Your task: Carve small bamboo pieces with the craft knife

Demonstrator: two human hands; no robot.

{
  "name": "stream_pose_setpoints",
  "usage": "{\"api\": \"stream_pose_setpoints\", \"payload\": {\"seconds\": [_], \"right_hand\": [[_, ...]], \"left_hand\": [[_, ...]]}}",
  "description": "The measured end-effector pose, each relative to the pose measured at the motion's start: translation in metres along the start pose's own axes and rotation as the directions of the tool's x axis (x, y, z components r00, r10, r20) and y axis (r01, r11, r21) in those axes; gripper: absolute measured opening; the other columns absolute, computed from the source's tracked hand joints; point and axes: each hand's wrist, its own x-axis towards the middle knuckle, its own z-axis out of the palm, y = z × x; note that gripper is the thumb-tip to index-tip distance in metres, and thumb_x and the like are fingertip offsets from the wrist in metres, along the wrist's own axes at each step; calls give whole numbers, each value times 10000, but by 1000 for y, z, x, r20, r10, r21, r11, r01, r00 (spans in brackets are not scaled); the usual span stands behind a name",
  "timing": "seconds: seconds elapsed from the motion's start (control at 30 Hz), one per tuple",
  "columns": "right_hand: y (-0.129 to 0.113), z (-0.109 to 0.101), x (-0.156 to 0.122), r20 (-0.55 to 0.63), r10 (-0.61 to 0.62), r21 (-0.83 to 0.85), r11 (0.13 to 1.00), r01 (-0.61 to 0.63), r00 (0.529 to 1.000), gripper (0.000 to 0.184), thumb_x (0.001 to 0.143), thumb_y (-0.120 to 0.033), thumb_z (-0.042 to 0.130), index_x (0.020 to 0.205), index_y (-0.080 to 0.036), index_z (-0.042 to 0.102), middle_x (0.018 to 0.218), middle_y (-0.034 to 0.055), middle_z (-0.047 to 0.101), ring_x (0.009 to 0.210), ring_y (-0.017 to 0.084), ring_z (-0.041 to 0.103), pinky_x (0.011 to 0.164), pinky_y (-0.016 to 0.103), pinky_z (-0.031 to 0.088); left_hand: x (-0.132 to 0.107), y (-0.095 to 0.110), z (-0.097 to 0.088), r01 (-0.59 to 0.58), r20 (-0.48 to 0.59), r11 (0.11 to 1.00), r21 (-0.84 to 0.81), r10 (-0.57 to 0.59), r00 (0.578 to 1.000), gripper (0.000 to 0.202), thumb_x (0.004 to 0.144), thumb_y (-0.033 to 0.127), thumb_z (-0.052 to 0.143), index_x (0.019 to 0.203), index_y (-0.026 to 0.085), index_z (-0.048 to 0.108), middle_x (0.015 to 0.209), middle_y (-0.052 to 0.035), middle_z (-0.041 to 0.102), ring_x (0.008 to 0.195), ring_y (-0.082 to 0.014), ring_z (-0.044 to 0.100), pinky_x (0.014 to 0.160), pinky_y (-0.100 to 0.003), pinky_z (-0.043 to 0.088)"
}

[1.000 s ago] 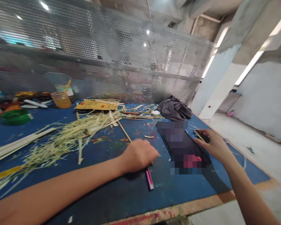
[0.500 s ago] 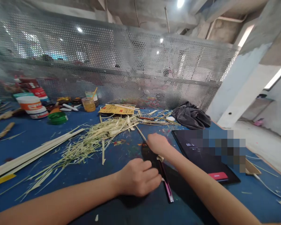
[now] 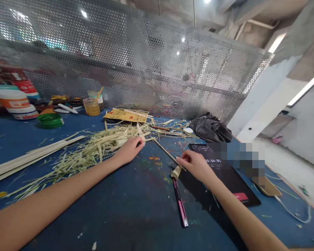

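My left hand (image 3: 129, 150) is at the near edge of a heap of pale green-yellow shavings (image 3: 104, 143). Its thumb and fingers are pinched around a pale strip (image 3: 139, 129) that sticks up from them. Further right, my right hand (image 3: 199, 167) has its fingertips closed on a thin stick (image 3: 165, 151), which slants away over the blue table. Below those fingertips lies a pink and black utility knife (image 3: 181, 207). A small curled pale piece (image 3: 176, 172) lies by the knife's far end.
Right of my right hand lies a dark tablet (image 3: 225, 181); beyond it are a phone (image 3: 268, 186) with a white cable and a grey cloth (image 3: 210, 127). Long pale strips (image 3: 36, 158), a green lid (image 3: 50, 120), tubs (image 3: 14, 103) and yellow sandpaper (image 3: 127, 115) are left and behind.
My left hand has moved forward to the shavings, away from the knife. My right hand has drawn back to the right along the stick, exposing more of it. The view has shifted slightly.
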Motion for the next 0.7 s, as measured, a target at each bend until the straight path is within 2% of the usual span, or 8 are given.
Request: {"api": "stream_pose_setpoints", "payload": {"seconds": [0.1, 0.2, 0.27, 0.37, 0.43, 0.53, 0.63, 0.7], "right_hand": [[-14, 11, -4, 37, -34, -56, 998, 36, 999, 164, 876, -294, 569, 748, -192, 572, 775, 31, 634, 729, 160, 584, 630, 243, 364], [-16, 9, -5, 26, -25, -125, 992, 28, 999, 160, 922, -199, 478, 803, -179, 583, 879, 67, 646, 831, 180, 601, 695, 258, 367], [-12, 4, -5, -7, -1, -163, 987, 0, 1000, 152, 942, -217, 451, 882, -170, 582, 929, 83, 643, 882, 196, 599, 726, 270, 376], [-6, 0, -3, -23, 15, -200, 980, -20, 1000, 143, 932, -289, 501, 932, -171, 583, 950, 76, 641, 905, 202, 597, 750, 275, 392], [-5, 2, -1, -1, 11, -219, 976, -11, 1000, 129, 916, -299, 539, 908, -180, 589, 944, 62, 645, 894, 196, 602, 739, 268, 399], [-7, 5, 1, 21, 17, -257, 966, -10, 1000, 97, 928, -227, 507, 908, -175, 587, 959, 68, 651, 917, 206, 605, 722, 272, 396], [-10, 4, 2, 8, 43, -298, 954, -38, 999, 159, 955, -167, 415, 963, -152, 573, 1008, 107, 649, 973, 238, 599, 715, 291, 387], [-10, 1, 2, 2, 66, -307, 950, -62, 998, 166, 962, -180, 403, 988, -145, 564, 987, 113, 658, 953, 244, 612, 689, 294, 381]], "left_hand": [[3, -8, 0, 1, 15, 999, 47, -1, 1000, 236, 904, 361, 337, 790, 208, 477, 927, -78, 633, 931, -235, 586, 833, -349, 457], [6, -18, -2, 28, -5, 992, 123, -28, 1000, 207, 890, 319, 339, 755, 208, 450, 891, -96, 597, 904, -253, 576, 836, -385, 455], [8, -26, -5, 51, -33, 985, 167, -46, 998, 197, 881, 297, 342, 742, 204, 446, 887, -113, 578, 894, -265, 573, 838, -405, 453], [9, -33, -7, 66, -67, 973, 219, -52, 996, 199, 882, 278, 336, 742, 198, 453, 873, -125, 572, 872, -275, 575, 821, -421, 459], [8, -33, -8, 49, -75, 967, 249, -31, 997, 187, 883, 269, 341, 757, 198, 459, 861, -118, 573, 862, -273, 574, 808, -417, 461], [7, -26, -8, -2, -82, 958, 288, 26, 996, 192, 896, 274, 333, 773, 200, 461, 874, -112, 569, 881, -276, 566, 813, -419, 458], [7, -20, -9, -71, -87, 946, 317, 104, 991, 222, 914, 301, 316, 789, 196, 467, 941, -128, 572, 976, -294, 553, 875, -439, 445], [8, -17, -9, -120, -83, 937, 328, 155, 984, 243, 923, 316, 309, 809, 189, 482, 1005, -146, 579, 1057, -302, 535, 936, -449, 426]]}}
